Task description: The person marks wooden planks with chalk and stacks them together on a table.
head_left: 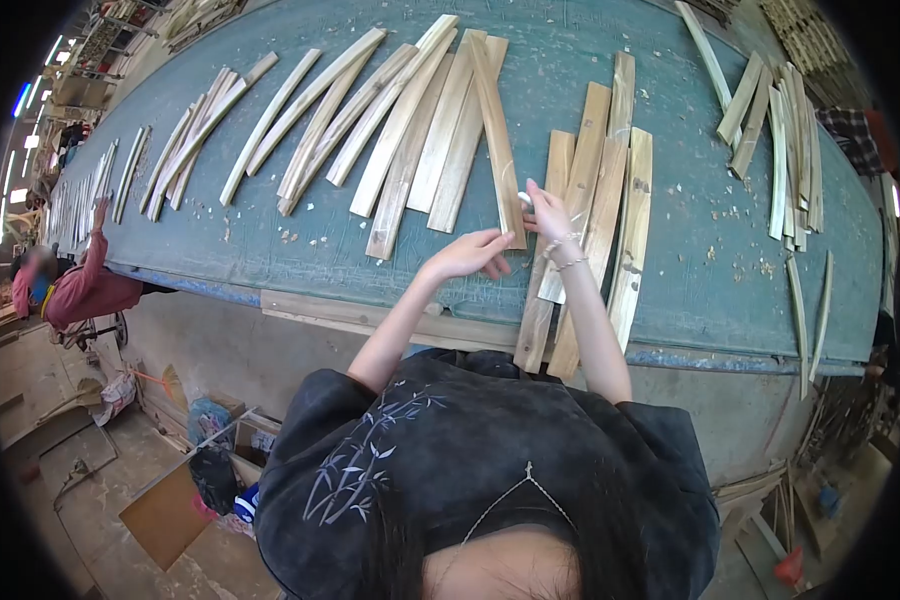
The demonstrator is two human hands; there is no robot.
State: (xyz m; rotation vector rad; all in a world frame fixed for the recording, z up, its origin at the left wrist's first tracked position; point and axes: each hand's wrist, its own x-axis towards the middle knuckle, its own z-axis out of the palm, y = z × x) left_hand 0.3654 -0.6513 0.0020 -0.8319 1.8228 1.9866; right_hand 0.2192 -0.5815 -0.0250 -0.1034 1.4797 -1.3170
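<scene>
My left hand (470,256) is at the near end of a wooden slat (497,130), its fingers curled against that end. The slat slants away across the bench, its far end over other slats. My right hand (548,214), with bracelets at the wrist, is beside the same slat. Its fingers are pinched on a small white piece (525,200) that looks like chalk. Below my right forearm lies a group of overlapping slats (582,190), some jutting past the bench's near edge. Several pale slats (395,125) are fanned out left of my hands.
The green bench (700,280) carries scattered wood chips. More slats (795,150) lie at the right, and bundles (195,140) at the left. A person (80,285) in a red top reaches onto the bench at far left. Boxes and bags (215,470) stand on the floor.
</scene>
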